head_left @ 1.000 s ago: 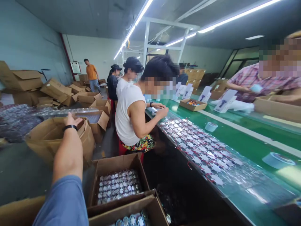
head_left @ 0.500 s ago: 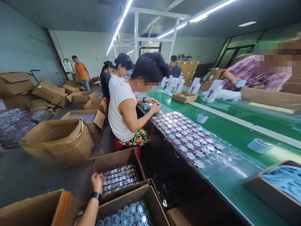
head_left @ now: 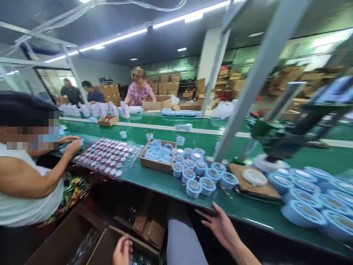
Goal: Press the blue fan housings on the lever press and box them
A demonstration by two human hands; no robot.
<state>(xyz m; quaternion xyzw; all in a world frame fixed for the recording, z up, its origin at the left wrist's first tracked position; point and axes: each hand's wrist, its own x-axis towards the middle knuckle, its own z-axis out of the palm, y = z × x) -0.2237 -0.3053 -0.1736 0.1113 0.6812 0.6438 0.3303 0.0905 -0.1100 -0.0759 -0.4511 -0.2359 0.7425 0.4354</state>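
Note:
My left hand (head_left: 123, 251) is low in the view with its fingers curled. It is over an open cardboard box (head_left: 110, 235) beside my knee; whatever the fingers hold, if anything, is hidden. At the front edge of the green bench, my right hand (head_left: 222, 226) is open, fingers spread and nothing in them. Closest to it on the bench is a group of light blue round housings with metallic discs on top, one of them a front housing (head_left: 193, 188). Beyond lies a small wooden board (head_left: 248, 189) bearing a white round pad (head_left: 254, 177).
A box of blue rings (head_left: 158, 152) sits left of the housings, and a sheet of silvery star-shaped parts (head_left: 107, 154) beyond it. A blurred press (head_left: 286, 140) stands at right, with more blue housings (head_left: 303, 211) before it. A slanted grey post (head_left: 256, 73) rises nearby. A co-worker (head_left: 30, 173) sits at left.
The view has swung right, from the floor boxes to the bench. My left hand has left the box of metal parts, and my right hand has come into view.

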